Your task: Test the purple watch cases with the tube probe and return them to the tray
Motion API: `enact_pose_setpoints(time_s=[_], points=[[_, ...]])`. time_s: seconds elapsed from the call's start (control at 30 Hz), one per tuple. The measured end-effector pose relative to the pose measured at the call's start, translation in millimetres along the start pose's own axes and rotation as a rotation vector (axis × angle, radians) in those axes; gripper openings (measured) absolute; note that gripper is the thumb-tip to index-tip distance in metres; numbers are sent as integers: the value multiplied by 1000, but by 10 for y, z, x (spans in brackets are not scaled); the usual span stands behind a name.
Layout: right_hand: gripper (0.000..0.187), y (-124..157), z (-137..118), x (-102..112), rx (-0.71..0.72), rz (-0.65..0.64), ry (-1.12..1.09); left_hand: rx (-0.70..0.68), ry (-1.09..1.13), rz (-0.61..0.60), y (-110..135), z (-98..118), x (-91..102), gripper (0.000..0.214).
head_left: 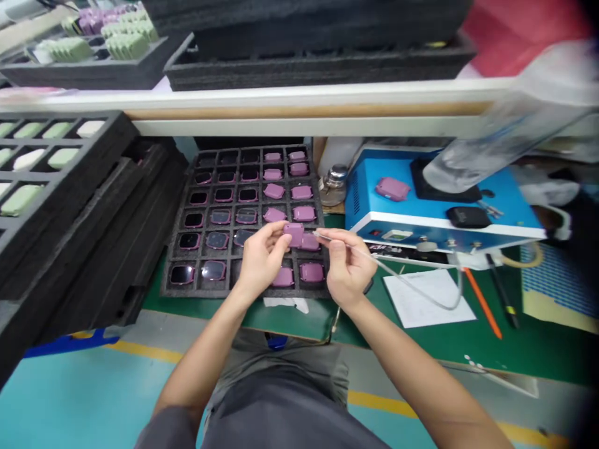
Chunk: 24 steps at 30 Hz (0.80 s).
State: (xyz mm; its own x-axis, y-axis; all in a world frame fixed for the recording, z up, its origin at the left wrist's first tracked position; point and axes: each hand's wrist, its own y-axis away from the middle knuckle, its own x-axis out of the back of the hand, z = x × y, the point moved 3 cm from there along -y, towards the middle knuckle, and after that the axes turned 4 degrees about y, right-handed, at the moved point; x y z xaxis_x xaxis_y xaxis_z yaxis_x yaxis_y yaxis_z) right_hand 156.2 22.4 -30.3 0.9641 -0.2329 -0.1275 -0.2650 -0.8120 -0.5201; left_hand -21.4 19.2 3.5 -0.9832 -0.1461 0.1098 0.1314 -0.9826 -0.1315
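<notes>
Dark shirt nearest. Left hand fingers clamped on purple case, held over foam tray on worktop. Right hand fingers pinch cord near its tip, beside case; cord loops to blue box.

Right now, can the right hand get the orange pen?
Probably yes. The orange pen lies in view on the table, with just the flat paper and looping cable between. The right hand holds that cable, though, so it might need to let go first.
</notes>
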Motion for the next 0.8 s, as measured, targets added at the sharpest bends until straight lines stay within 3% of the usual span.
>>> enact_pose_setpoints(time_s=[0.07, 0.13, 0.8], points=[[14, -15, 20, -9, 20, -21, 10, 63, 105, -1, -32, -92, -182, 33], [14, -29, 22, -19, 37, -46, 31, 89, 139, 9, -29, -136, -246, 34], [16, -61, -30, -23, 65, -95, 95, 32, 119, 1, 14, -72, -242, 25]])
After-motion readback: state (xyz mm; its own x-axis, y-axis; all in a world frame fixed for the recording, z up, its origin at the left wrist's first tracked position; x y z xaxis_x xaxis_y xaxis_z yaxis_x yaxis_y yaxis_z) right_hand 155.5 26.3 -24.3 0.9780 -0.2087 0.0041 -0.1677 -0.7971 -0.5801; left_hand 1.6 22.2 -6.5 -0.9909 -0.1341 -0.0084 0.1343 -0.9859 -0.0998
